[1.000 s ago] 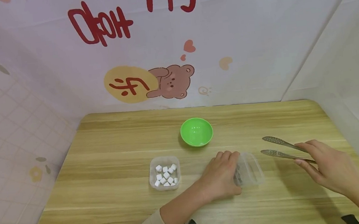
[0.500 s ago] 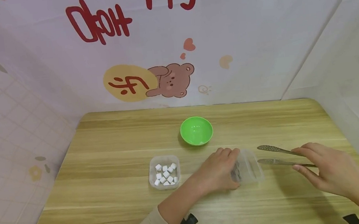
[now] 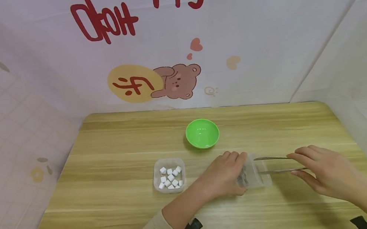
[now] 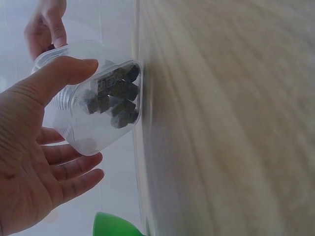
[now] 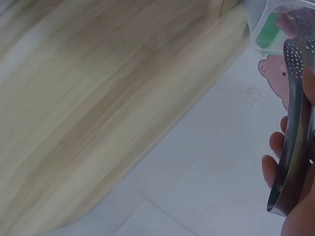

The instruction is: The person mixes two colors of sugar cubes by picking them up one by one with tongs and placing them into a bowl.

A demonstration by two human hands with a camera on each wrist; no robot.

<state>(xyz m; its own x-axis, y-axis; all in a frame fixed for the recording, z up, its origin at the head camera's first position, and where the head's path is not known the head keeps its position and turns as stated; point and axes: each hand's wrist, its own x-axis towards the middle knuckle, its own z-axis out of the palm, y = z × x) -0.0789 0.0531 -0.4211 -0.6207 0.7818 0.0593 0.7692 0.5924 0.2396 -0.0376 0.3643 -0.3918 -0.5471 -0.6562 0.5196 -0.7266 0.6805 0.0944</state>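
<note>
My left hand [image 3: 223, 175] grips a clear plastic container [image 4: 74, 118] between thumb and fingers. It is tipped on its side, mouth toward the right. Several dark grey cubes [image 4: 118, 93] lie gathered at its bottom end, partly behind the hand in the head view. Metal tongs [image 5: 295, 128] with perforated tips are pinched in my right hand [image 3: 327, 174]. Their two arms stand apart, with the tips at the container's mouth. Nothing shows between the tips.
A green bowl [image 3: 202, 133] stands behind the left hand, toward the back of the wooden table [image 3: 122, 136]. Left of that hand sits a second clear container [image 3: 155, 184] holding several white cubes [image 3: 170, 177]. A printed cloth [image 3: 255, 28] hangs behind the table.
My right hand has moved left, bringing the tongs' tips from beside the container to its mouth. The left hand and tilted container have stayed nearly in place.
</note>
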